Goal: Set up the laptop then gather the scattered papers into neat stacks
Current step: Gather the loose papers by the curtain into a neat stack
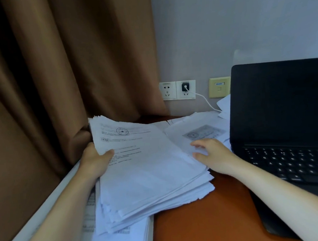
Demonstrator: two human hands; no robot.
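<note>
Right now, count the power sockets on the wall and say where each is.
2. The free socket sits beside the curtain; the socket in use is just right of it. The laptop could hide more.

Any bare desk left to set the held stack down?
One free patch: bare desk at the near edge, between the paper stack in the left hand and the laptop. Crowded behind: loose sheets run toward the wall sockets, beyond the right hand.

The laptop [280,113] is running off the right edge — the paper stack [148,173] is partly hiding the left hand [95,160], its print blurring.
</note>
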